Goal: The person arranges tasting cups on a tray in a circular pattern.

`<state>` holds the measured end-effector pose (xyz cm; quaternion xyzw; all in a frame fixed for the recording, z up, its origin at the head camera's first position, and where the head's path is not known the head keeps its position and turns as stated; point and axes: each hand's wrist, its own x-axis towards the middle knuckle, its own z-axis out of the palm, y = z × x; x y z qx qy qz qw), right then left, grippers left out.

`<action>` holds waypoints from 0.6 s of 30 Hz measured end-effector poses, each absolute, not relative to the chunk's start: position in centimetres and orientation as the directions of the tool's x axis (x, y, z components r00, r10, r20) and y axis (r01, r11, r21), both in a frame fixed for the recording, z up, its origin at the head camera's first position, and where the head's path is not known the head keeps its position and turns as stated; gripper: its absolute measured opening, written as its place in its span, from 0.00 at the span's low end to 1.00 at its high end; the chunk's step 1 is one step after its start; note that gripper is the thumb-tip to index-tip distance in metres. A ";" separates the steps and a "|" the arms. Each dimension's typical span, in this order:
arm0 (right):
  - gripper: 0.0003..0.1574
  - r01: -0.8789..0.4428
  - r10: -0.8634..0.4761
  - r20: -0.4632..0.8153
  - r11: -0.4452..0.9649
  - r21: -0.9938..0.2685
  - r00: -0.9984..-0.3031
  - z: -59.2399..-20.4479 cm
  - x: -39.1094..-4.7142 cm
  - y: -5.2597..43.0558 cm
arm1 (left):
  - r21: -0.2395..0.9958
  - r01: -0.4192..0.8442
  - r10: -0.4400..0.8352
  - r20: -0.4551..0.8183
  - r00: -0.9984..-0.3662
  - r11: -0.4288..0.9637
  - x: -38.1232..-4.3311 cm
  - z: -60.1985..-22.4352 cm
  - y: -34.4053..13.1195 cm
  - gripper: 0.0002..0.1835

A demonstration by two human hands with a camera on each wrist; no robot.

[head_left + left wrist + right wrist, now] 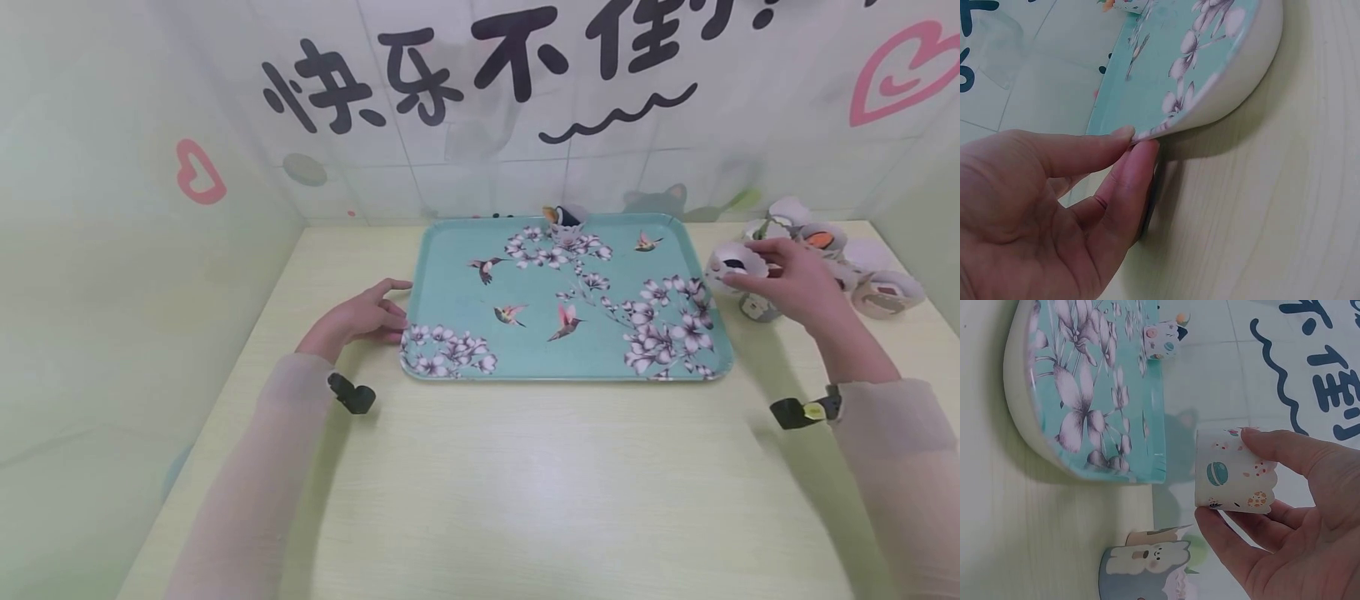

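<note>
A turquoise tray [525, 300] with printed blossoms and hummingbirds lies on the table. At its left edge my left hand [363, 315] pinches the rim, thumb on top and fingers beneath in the left wrist view. Off the tray's right side, my right hand [798, 279] holds a small white paper cup [1229, 472] between thumb and fingers. That cup has a scalloped rim and printed sweets, and something dark shows inside it in the head view. Near the tray's back edge stands a similar cup [567, 227] with orange and black pieces in it.
Several paper cups crowd the back right corner, among them one with an orange piece [822, 239] and a brownish one [885, 296]. A grey cup with a bear print [1144, 569] stands below the held cup. Printed white walls [480, 175] border the table [540, 483].
</note>
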<state>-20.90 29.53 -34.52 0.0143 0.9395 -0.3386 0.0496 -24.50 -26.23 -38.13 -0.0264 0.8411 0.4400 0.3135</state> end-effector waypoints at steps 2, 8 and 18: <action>0.51 0.066 -0.002 -0.106 0.770 -0.635 -0.994 -34.5 -21.0 29.3 | 0.725 -0.319 0.233 -0.549 -0.803 0.610 -24.5 -38.1 -26.2 0.42; 0.52 0.065 0.001 -0.101 0.774 -0.630 -0.995 -34.6 -21.3 28.6 | 0.724 -0.318 0.228 -0.547 -0.806 0.613 -24.5 -38.2 -26.1 0.42; 0.53 0.075 -0.013 -0.127 0.751 -0.656 -0.992 -34.7 -22.2 27.5 | 0.732 -0.313 0.237 -0.541 -0.807 0.605 -24.5 -38.2 -26.3 0.42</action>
